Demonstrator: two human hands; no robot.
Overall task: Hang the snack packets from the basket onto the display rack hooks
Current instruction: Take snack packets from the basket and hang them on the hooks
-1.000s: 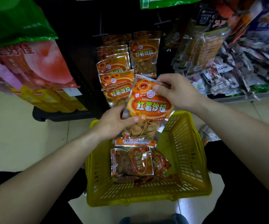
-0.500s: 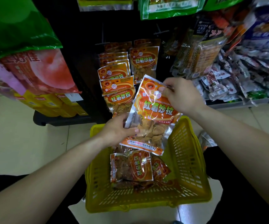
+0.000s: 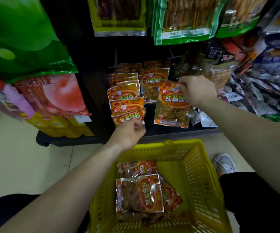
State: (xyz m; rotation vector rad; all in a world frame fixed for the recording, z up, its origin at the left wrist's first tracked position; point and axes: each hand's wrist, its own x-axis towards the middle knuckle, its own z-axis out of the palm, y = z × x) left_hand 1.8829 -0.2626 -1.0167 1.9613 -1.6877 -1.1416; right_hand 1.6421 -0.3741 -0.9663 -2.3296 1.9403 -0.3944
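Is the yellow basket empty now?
No, several orange snack packets lie on the bottom of the yellow basket.

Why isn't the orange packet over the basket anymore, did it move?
Yes. The right hand carried the orange packet up, away from the yellow basket, toward the hanging packets on the rack.

The held orange snack packet reads "红薯沙拉"; hanging packets show "HONGSHUSHALA" and "红薯沙拉".
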